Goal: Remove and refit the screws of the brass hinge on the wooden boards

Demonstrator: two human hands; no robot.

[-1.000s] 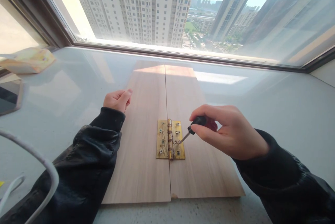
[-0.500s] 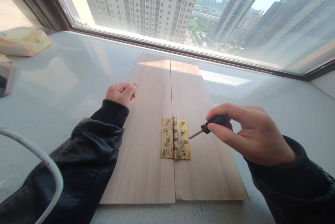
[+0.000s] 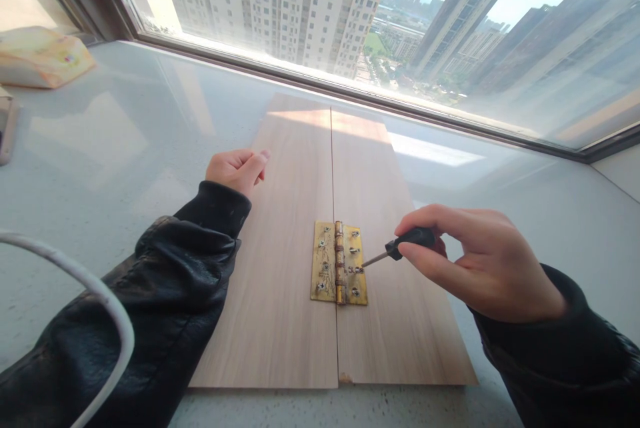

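Two pale wooden boards, a left one (image 3: 280, 215) and a right one (image 3: 395, 321), lie side by side. A worn brass hinge (image 3: 339, 263) spans the seam between them, with several screws in its two leaves. My right hand (image 3: 480, 258) grips a small screwdriver (image 3: 413, 240) by its black handle. The metal tip points left and reaches a screw at the right leaf's edge; whether they touch is hard to tell. Over the left board's outer edge is my left hand (image 3: 239, 169), its fingers curled closed; anything inside them is hidden.
A white cable (image 3: 113, 301) curves across my left sleeve. On the speckled white counter (image 3: 165, 141) at the far left sit a yellowish soft pack (image 3: 45, 58) and part of a device (image 3: 7, 128). A window frame (image 3: 350, 91) borders the back.
The screwdriver tip is now closer to the screw on the hinge's right leaf. The view has shifted a little, and the hinge and boards appear slightly further right.
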